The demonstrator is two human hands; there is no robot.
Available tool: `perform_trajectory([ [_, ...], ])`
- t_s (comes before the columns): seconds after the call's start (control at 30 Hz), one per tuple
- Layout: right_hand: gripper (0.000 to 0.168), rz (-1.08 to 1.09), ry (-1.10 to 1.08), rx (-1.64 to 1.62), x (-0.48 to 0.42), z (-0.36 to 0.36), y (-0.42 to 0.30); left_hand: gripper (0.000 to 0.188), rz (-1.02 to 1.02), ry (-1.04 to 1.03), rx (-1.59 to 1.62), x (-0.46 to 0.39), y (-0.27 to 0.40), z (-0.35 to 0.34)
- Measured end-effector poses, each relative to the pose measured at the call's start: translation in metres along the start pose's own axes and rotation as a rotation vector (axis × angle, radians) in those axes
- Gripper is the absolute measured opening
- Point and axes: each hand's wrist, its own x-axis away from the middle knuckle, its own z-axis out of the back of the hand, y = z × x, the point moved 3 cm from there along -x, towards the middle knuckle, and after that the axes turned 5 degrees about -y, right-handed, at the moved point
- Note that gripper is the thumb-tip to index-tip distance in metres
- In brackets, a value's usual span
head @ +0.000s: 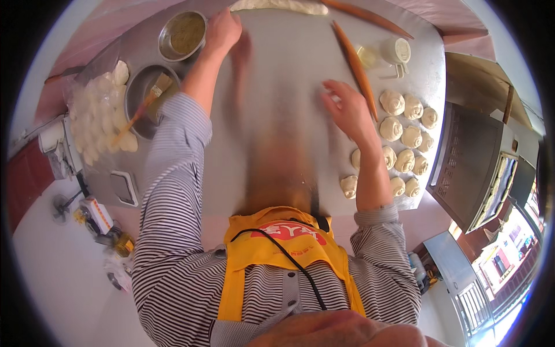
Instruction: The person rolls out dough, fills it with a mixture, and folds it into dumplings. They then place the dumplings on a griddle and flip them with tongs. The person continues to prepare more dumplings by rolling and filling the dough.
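My left hand [223, 32] is at the table's far side, fingers curled, beside a metal bowl of brownish filling [184, 37]. Its knuckles come close to the left end of a long strip of dough [279, 5]; whether the fingers touch the strip is hidden. Over the right half of the steel table [277, 65], my right hand [347, 104] hovers with thumb and fingers apart. A small pale spot shows between them, too blurred to name. Just right of that hand lies a tapered wooden rolling pin [353, 65].
Coiled dough rounds [392, 103] sit in rows at right, partly behind my forearm. A second rolling pin [368, 17] and a white handled cup [396, 52] are beyond. At left are a bowl [145, 82] with a brush [158, 89] and plastic-covered dough pieces [97, 115].
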Motion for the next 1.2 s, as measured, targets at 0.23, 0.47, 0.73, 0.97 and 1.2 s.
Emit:
perform_trajectory([
  [0.23, 0.040, -0.048, 0.377, 0.217, -0.219, -0.020, 0.062, 0.029, 0.231, -0.263, 0.130, -0.061, 0.027, -0.017],
  [0.47, 0.033, -0.252, 0.332, 0.555, -0.241, -0.056, 0.031, 0.024, 0.195, -0.040, 0.561, -0.048, 0.057, 0.001],
  [0.73, 0.021, 0.191, 0.364, 0.465, -0.249, -0.060, 0.014, 0.019, -0.033, 0.265, 0.553, -0.062, 0.072, 0.021],
  [0.97, 0.020, 0.367, 0.375, 0.826, -0.319, -0.051, 0.017, 0.017, 0.134, 0.077, 0.543, -0.106, 0.055, 0.024],
  [1.2, 0.015, 0.198, 0.292, 0.869, -0.341, -0.083, 0.042, 0.009, -0.016, 0.031, 0.483, -0.107, 0.037, -0.016],
])
